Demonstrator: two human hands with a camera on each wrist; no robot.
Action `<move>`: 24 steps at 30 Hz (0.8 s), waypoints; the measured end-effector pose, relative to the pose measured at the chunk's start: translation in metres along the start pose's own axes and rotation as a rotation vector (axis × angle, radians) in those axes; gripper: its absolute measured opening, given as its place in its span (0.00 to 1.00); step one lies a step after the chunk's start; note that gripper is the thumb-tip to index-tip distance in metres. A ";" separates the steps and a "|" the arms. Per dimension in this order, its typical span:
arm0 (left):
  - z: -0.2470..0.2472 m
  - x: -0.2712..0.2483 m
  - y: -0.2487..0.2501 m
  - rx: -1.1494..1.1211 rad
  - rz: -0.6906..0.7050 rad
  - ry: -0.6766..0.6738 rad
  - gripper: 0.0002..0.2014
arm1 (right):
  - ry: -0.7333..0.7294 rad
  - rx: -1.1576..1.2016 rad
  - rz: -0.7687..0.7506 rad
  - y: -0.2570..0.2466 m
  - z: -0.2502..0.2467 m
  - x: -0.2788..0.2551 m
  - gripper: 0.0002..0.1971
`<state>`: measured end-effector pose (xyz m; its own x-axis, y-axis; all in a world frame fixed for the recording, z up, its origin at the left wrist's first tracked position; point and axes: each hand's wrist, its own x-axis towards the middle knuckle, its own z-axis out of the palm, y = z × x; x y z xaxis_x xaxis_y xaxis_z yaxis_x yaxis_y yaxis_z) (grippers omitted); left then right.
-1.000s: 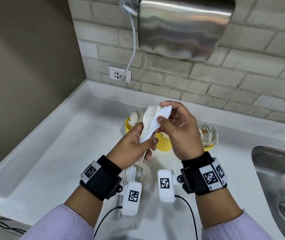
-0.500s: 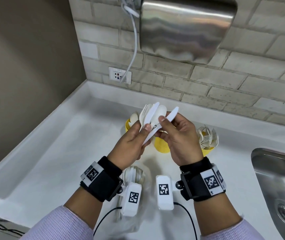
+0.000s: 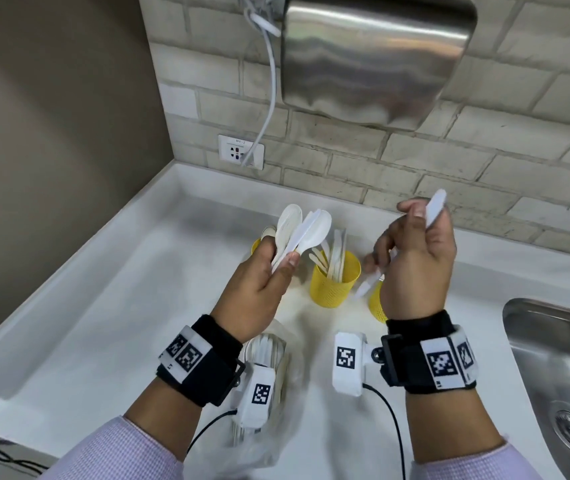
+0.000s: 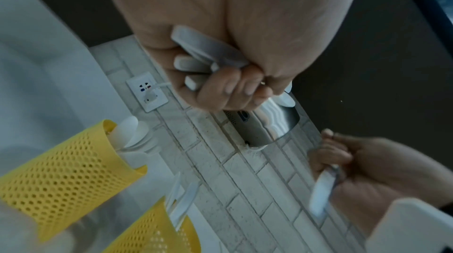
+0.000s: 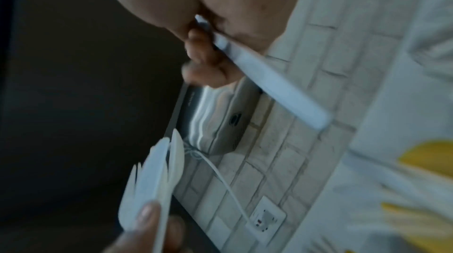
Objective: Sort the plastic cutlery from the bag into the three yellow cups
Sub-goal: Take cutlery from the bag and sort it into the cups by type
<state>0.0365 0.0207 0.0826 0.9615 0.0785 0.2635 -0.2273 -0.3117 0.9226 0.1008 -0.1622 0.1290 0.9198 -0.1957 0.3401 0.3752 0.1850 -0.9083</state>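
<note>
My left hand (image 3: 263,282) grips a bundle of white plastic cutlery (image 3: 299,233) by the handles, heads fanned upward; the handle ends (image 4: 196,63) stick out of the fist. My right hand (image 3: 415,258) holds a single white knife (image 3: 434,207), apart from the bundle and to its right. The knife (image 5: 269,80) runs slantwise through the curled fingers. Three yellow mesh cups stand behind the hands. The left cup (image 3: 257,244) holds spoons, the middle cup (image 3: 335,282) holds knives, and the right cup (image 3: 377,304) is mostly hidden by my right hand. The clear bag (image 3: 266,351) with more cutlery lies under my left wrist.
A steel hand dryer (image 3: 373,57) hangs on the brick wall above the cups, its white cable (image 3: 269,109) running to a socket (image 3: 241,151). A steel sink (image 3: 560,375) lies at the right. A brown wall closes the left side of the white counter (image 3: 110,306).
The right hand has drawn one knife out of the bundle and moved up and to the right. The hands, close together before, are now apart, uncovering the middle cup.
</note>
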 end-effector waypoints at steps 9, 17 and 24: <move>0.002 -0.001 0.001 0.187 0.091 0.032 0.10 | -0.381 -0.378 -0.173 -0.008 0.003 -0.012 0.08; -0.001 -0.002 0.000 0.204 0.085 -0.030 0.10 | -0.444 -0.534 -0.307 -0.011 -0.003 0.000 0.04; -0.001 -0.003 -0.004 0.236 0.110 -0.078 0.20 | -0.487 -0.023 0.121 -0.017 -0.011 0.005 0.05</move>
<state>0.0342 0.0227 0.0779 0.9439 -0.0380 0.3279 -0.2977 -0.5271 0.7959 0.0983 -0.1773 0.1432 0.9052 0.2994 0.3016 0.2653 0.1562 -0.9514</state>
